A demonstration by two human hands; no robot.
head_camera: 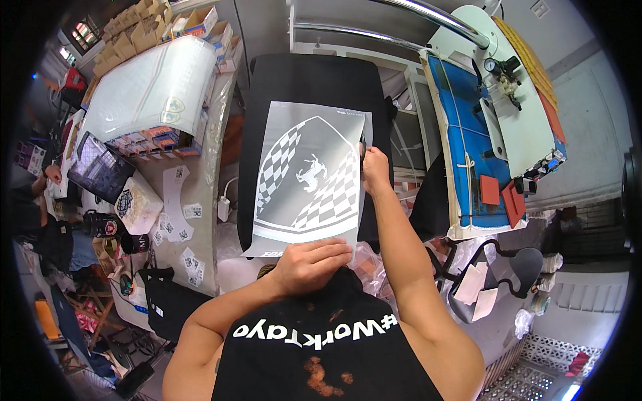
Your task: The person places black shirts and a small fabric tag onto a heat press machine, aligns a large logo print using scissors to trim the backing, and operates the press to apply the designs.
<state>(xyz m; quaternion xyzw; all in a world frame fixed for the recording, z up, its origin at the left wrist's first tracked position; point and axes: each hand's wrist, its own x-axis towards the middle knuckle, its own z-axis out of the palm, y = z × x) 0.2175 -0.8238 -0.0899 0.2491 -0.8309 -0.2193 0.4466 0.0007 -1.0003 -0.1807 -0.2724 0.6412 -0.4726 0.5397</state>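
A sheet of transfer film (pixel 281 225) with a white checkered shield and prancing horse lies over a black cloth-covered board (pixel 316 75) before me. My left hand (pixel 313 263) rests on the film's near edge, fingers together and pointing right. At the film's right edge, my right hand (pixel 376 168) grips dark-handled scissors (pixel 363 145), whose blades are mostly hidden along that edge. A narrow strip of film (pixel 368 128) shows just to the right of the scissors.
To the left, a plastic-covered table (pixel 200 175) bears cardboard boxes (pixel 170 138), printed film (pixel 150 85) and paper pieces (pixel 173 200). A heat press (pixel 531 85) with a blue pad (pixel 451 145) stands right. A chair (pixel 476 295) is lower right. Another person's hand (pixel 52 174) shows far left.
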